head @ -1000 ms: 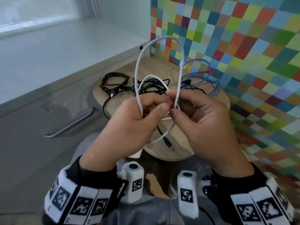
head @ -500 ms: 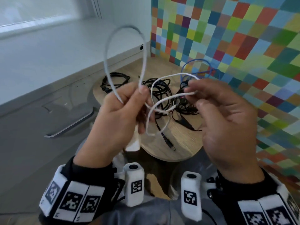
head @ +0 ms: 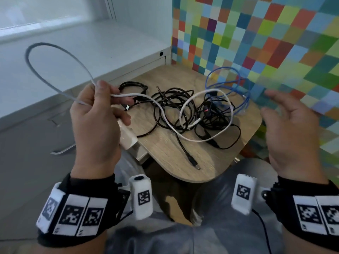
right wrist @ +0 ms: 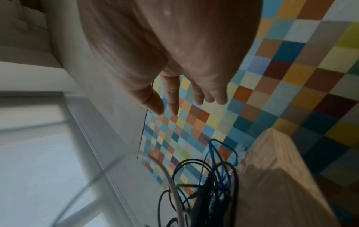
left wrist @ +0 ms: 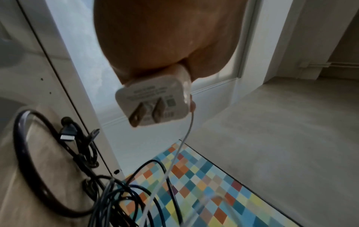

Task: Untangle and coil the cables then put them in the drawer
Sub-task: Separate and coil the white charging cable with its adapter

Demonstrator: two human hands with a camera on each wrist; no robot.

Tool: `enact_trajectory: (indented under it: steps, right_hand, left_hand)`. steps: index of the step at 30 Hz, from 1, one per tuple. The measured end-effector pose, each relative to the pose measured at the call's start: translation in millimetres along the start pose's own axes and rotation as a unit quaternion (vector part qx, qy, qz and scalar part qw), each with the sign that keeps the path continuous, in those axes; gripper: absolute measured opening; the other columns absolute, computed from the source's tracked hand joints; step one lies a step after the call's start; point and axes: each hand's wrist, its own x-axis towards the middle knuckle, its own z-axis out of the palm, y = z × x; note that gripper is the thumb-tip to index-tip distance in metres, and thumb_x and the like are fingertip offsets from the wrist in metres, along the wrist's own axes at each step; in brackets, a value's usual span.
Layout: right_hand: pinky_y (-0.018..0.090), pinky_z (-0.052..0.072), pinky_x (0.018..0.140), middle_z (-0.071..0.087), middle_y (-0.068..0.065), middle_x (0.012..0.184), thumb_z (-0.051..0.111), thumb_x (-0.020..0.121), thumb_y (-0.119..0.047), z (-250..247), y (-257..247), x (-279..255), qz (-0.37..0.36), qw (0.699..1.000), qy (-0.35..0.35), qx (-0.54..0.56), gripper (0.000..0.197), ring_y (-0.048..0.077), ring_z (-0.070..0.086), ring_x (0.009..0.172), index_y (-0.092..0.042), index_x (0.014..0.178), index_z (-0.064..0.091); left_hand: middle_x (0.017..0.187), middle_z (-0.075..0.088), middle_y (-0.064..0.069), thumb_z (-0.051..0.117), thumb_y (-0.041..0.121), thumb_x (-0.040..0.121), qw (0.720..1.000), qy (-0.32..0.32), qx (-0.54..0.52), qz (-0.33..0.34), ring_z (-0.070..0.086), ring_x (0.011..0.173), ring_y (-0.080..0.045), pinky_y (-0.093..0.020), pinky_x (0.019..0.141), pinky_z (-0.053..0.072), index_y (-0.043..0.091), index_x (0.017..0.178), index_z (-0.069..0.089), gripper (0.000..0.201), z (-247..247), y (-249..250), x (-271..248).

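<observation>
My left hand [head: 97,114] grips a white cable [head: 165,118] and its white plug adapter [head: 127,138], which sticks out below the fist [left wrist: 153,101]. One loop of the cable arcs up to the left; the free end lies over the tangle on the small wooden table [head: 183,162]. My right hand [head: 286,125] hovers at the right with fingers spread [right wrist: 172,99], holding nothing. On the table lie tangled black cables [head: 174,107], a separate black cable bundle [head: 134,87] and a blue cable [head: 236,88].
A multicoloured checkered wall [head: 275,43] stands right behind the table. A white ledge [head: 91,52] runs along the left, with grey floor [head: 27,143] below it. A black plug end [head: 192,162] lies near the table's front edge.
My right hand has let go of the white cable and moved away to the right. The freed end has dropped onto the tangle. My left hand has swung its loop out leftward.
</observation>
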Motion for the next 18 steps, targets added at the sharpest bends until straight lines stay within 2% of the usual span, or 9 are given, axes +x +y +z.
enact_trajectory:
  steps: [2,7,9,10,12,13,15,17,18]
  right_hand:
    - [0.044,0.049,0.109,0.066,-0.011,0.128,0.063,0.089,-0.037,3.1,-4.3,-2.5,-0.017,0.998,-0.011,-0.052,0.037,0.006,0.06,0.122,-0.032,0.125,0.07]
    - [0.042,0.047,0.112,0.062,-0.012,0.135,0.059,0.102,-0.026,31.6,-36.1,-25.4,-0.107,0.987,-0.098,-0.068,0.033,0.0,0.055,0.128,-0.031,0.135,0.062]
    - [0.045,0.057,0.096,0.068,-0.01,0.121,0.053,0.105,-0.035,41.6,-52.3,-36.9,-0.118,0.975,-0.18,-0.06,0.031,0.005,0.065,0.11,-0.037,0.136,0.059]
    - [0.045,0.059,0.085,0.071,-0.01,0.108,0.049,0.105,-0.047,44.6,-59.4,-42.0,-0.121,0.964,-0.229,-0.063,0.032,0.008,0.068,0.098,-0.041,0.135,0.059]
    - [0.04,0.06,0.075,0.07,-0.013,0.093,0.051,0.089,-0.075,48.5,-68.4,-49.5,-0.096,0.931,-0.335,-0.107,0.052,0.006,0.069,0.084,-0.051,0.135,0.055]
    - [0.036,0.06,0.072,0.069,-0.016,0.091,0.059,0.08,-0.079,49.6,-69.2,-52.9,-0.085,0.909,-0.383,-0.139,0.062,0.004,0.068,0.079,-0.054,0.136,0.053]
    - [0.03,0.058,0.065,0.069,-0.019,0.087,0.078,0.079,-0.057,51.5,-68.1,-60.7,-0.098,0.889,-0.42,-0.156,0.053,0.004,0.068,0.072,-0.051,0.129,0.062]
    - [0.03,0.058,0.062,0.073,-0.014,0.083,0.076,0.091,-0.025,48.7,-73.1,-64.6,-0.121,0.926,-0.354,-0.046,0.023,0.011,0.071,0.071,-0.035,0.112,0.076]
    - [0.034,0.06,0.062,0.075,-0.008,0.085,0.07,0.096,-0.017,44.6,-77.2,-64.1,-0.133,0.945,-0.296,0.031,0.017,0.016,0.073,0.073,-0.027,0.108,0.077]
  left_hand:
    - [0.062,0.063,-0.004,0.043,0.022,0.111,0.999,-0.04,0.015,-0.013,0.052,0.051,-0.02,-0.029,0.047,0.042,0.015,0.082,0.06,0.034,0.8,-0.2,-0.7]
    - [0.057,0.059,-0.005,0.041,0.02,0.111,0.994,-0.098,0.047,-0.021,0.05,0.05,-0.021,-0.027,0.046,0.042,0.01,0.082,0.057,0.035,9.6,-1.2,-8.4]
    - [0.058,0.06,-0.006,0.041,0.02,0.111,0.993,-0.107,0.049,-0.021,0.051,0.051,-0.021,-0.027,0.047,0.043,0.007,0.084,0.058,0.034,10.9,-0.2,-9.7]
    - [0.058,0.06,-0.006,0.041,0.02,0.111,0.993,-0.108,0.049,-0.02,0.051,0.051,-0.02,-0.026,0.047,0.043,0.007,0.085,0.058,0.034,11.1,0.8,-10.2]
    - [0.059,0.063,-0.007,0.042,0.02,0.111,0.993,-0.107,0.049,-0.02,0.053,0.05,-0.019,-0.026,0.047,0.044,0.004,0.088,0.059,0.032,11.1,2.1,-10.9]
    - [0.06,0.064,-0.008,0.042,0.02,0.111,0.993,-0.107,0.049,-0.021,0.054,0.05,-0.018,-0.026,0.047,0.045,0.003,0.09,0.059,0.032,10.8,2.2,-11.2]
    - [0.063,0.067,-0.009,0.043,0.02,0.111,0.992,-0.109,0.052,-0.022,0.056,0.049,-0.017,-0.026,0.047,0.045,0.003,0.091,0.059,0.031,9.7,2.0,-11.5]
    - [0.064,0.068,-0.009,0.043,0.02,0.111,0.992,-0.111,0.056,-0.024,0.057,0.048,-0.015,-0.025,0.046,0.045,0.005,0.089,0.06,0.031,9.2,1.7,-11.6]
    - [0.065,0.069,-0.009,0.044,0.02,0.11,0.992,-0.112,0.058,-0.026,0.057,0.048,-0.014,-0.024,0.046,0.045,0.006,0.088,0.061,0.031,9.5,1.3,-11.7]
